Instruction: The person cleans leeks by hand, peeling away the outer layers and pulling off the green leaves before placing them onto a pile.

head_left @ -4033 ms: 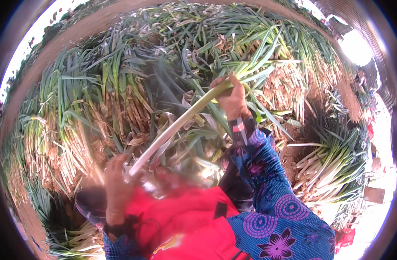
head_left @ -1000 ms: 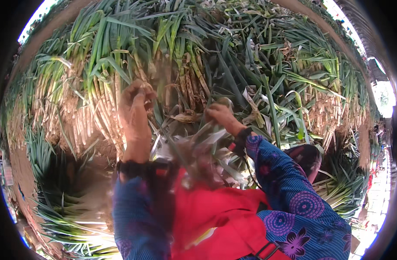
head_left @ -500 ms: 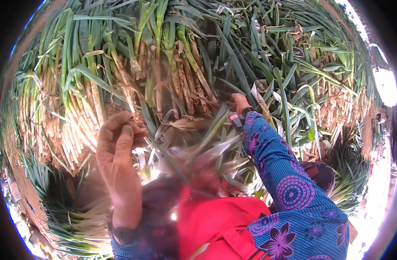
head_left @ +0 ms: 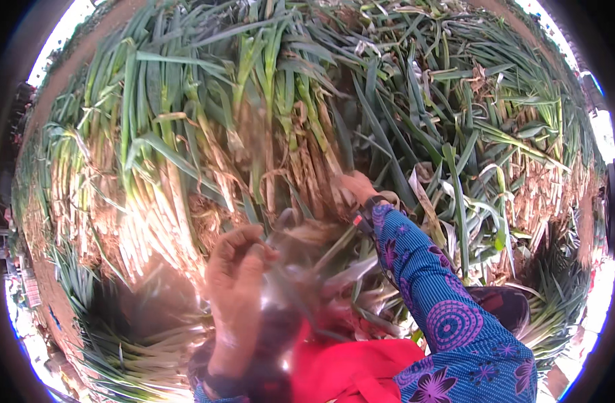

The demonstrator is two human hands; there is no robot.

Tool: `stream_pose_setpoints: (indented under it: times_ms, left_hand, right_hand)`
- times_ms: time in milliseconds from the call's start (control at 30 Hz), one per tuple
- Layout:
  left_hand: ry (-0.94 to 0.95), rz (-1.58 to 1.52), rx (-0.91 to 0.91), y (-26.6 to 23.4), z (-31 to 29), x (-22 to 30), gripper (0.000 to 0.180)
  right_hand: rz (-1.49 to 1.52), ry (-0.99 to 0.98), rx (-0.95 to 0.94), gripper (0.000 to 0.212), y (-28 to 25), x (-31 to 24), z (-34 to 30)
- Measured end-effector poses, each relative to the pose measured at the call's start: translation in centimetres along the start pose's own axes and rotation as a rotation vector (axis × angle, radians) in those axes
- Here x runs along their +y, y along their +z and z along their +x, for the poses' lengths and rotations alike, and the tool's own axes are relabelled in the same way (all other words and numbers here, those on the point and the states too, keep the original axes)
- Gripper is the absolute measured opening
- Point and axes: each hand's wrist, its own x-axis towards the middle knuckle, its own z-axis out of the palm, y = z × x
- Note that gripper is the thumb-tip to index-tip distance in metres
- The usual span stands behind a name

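Long green onions with pale stalks and dirty roots lie heaped across the view. My right hand, dark band at its wrist, reaches to the brown, soil-covered lower ends of a middle bunch. Its fingers bend onto these stalks, with the fingertips partly hidden. Nearer me on the left, my left hand is raised with palm inward, fingers curled and thumb pressed against them. Motion blurs it, and whatever lies between its fingertips cannot be made out. Blurred loose leaves lie between the hands.
More green onions are piled at the right, roots toward me. Another bundle lies at the lower left, and one at the lower right. Red cloth covers my front. Brown ground shows along the left.
My left hand has moved right and toward me, its fingers still curled. My right hand has shifted left onto the brown stalks. The whole view has tilted slightly.
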Motion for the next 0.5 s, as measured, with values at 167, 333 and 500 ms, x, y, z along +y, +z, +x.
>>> stream_pose_setpoints:
  times_ms: [167,333,500]
  left_hand:
    - [-0.054,0.0,-0.078,0.8,-0.1,-0.1,0.018]
    - [-0.035,0.072,-0.13,2.1,-0.5,-0.3,0.019]
    - [0.013,0.16,-0.137,1.6,-0.7,-0.9,0.02]
  right_hand:
    - [0.377,-0.538,-0.225,0.04,-1.2,-6.0,-1.9]
    - [1.026,0.201,-0.344,0.028,-0.7,-9.6,-1.1]
    - [0.956,0.04,-0.521,0.029,-4.9,-4.2,-4.5]
